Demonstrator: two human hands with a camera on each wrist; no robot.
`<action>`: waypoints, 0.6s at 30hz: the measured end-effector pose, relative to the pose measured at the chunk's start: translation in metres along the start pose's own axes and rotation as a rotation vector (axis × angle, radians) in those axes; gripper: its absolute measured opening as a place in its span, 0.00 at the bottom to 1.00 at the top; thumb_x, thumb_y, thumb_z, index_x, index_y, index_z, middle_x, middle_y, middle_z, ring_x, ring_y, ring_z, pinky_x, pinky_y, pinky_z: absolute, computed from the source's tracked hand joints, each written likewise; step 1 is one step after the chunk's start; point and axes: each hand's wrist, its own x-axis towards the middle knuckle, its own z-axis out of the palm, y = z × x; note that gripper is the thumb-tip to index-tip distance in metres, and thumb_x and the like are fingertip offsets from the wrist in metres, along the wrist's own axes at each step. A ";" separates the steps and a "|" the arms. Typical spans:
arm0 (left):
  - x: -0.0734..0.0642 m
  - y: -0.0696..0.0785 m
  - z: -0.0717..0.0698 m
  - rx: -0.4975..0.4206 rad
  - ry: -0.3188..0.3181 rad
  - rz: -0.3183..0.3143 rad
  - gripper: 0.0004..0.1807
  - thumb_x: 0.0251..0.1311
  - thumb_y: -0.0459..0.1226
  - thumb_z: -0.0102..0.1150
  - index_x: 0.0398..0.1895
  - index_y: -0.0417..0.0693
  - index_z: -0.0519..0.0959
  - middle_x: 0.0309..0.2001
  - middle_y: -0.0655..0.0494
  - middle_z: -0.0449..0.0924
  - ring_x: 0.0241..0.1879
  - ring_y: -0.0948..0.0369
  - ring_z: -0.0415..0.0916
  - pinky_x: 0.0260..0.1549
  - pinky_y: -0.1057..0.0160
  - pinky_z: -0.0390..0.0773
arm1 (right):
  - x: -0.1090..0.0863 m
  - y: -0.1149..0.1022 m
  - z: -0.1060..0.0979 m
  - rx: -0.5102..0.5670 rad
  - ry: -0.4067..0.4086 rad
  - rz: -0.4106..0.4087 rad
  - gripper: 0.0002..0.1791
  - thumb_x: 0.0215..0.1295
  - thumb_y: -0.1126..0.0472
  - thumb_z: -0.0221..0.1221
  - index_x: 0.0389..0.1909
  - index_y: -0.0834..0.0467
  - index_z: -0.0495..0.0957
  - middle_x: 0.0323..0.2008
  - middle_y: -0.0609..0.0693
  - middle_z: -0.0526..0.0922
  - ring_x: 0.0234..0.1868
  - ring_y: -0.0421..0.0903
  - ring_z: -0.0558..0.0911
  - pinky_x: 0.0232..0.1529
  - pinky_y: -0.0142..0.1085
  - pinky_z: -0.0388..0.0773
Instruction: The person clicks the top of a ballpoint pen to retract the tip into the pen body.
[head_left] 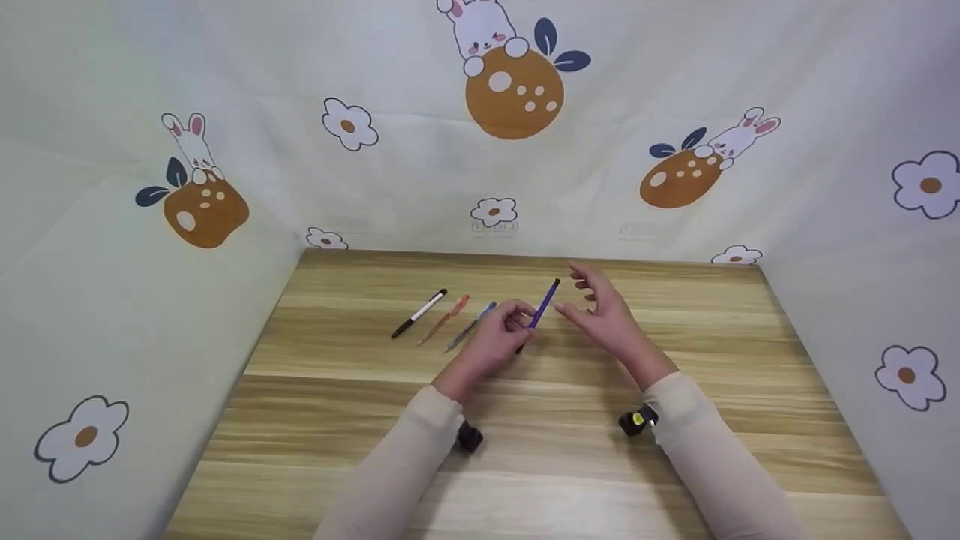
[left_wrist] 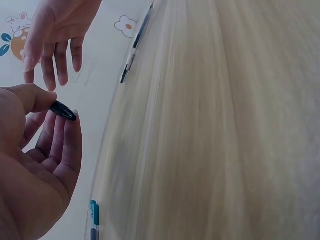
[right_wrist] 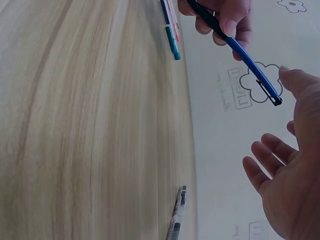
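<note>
My left hand (head_left: 499,334) pinches a blue-purple pen (head_left: 544,304) between thumb and fingers, its black clip end pointing up and away. In the left wrist view only the pen's dark lower end (left_wrist: 63,110) shows past the thumb. To the right, my right hand (head_left: 611,322) is held apart from the pen with fingers spread and nothing in them. The right wrist view shows the pen's clip end (right_wrist: 270,92) close to the right thumb. Left of the left hand lie a clear pen with a blue top (head_left: 484,312), an orange pen (head_left: 446,317) and a white-and-black pen (head_left: 424,309).
A clear pen with dark parts (right_wrist: 177,215) lies on the wooden table (head_left: 570,465), mostly hidden by the right hand in the head view. Patterned cloth walls (head_left: 405,180) enclose the table at the back and both sides.
</note>
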 end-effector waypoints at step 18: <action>-0.008 -0.007 -0.022 0.299 0.056 0.034 0.15 0.67 0.27 0.71 0.54 0.48 0.89 0.41 0.56 0.86 0.42 0.61 0.84 0.47 0.58 0.85 | 0.000 0.011 0.005 -0.028 -0.047 0.039 0.46 0.71 0.55 0.76 0.83 0.62 0.65 0.76 0.61 0.72 0.75 0.68 0.70 0.73 0.65 0.68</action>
